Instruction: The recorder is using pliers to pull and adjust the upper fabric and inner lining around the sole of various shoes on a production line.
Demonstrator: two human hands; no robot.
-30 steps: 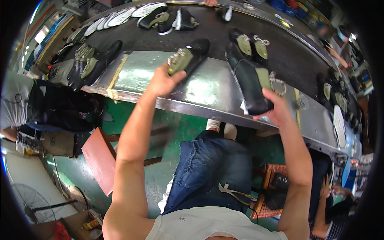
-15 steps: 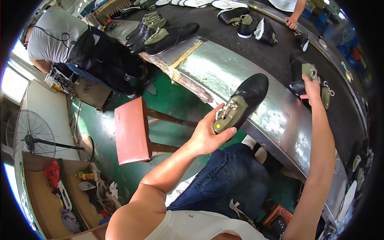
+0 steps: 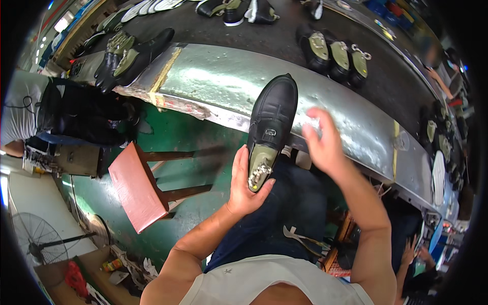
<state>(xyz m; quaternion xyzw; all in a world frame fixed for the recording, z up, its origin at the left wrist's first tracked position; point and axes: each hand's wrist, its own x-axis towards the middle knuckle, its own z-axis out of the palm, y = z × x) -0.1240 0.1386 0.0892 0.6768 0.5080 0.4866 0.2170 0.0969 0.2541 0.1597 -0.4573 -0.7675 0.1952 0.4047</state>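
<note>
My left hand (image 3: 247,185) grips a black loafer (image 3: 274,109) by its heel end, toe pointing away from me. The loafer has a metal buckle on its strap. An olive-green shoe last (image 3: 263,155) fills it, with a pale beaded chain or cord at the heel. To the right of the loafer, my right hand (image 3: 325,142) hovers holding nothing, fingers apart and a little blurred. Farther off, several black shoes (image 3: 338,58) on green lasts stand side by side on the dark belt (image 3: 274,46).
A metal ledge (image 3: 213,76) runs along the belt in front of me. More shoes (image 3: 124,61) sit at the far left. On the left are a reddish stool (image 3: 137,188), a fan (image 3: 38,236) and a bending co-worker (image 3: 25,101). A metal hand tool (image 3: 305,239) lies by my lap.
My right hand has let go of the shoe on the belt and come back beside the held loafer. My left hand has turned the loafer more upright. The view has swung right.
</note>
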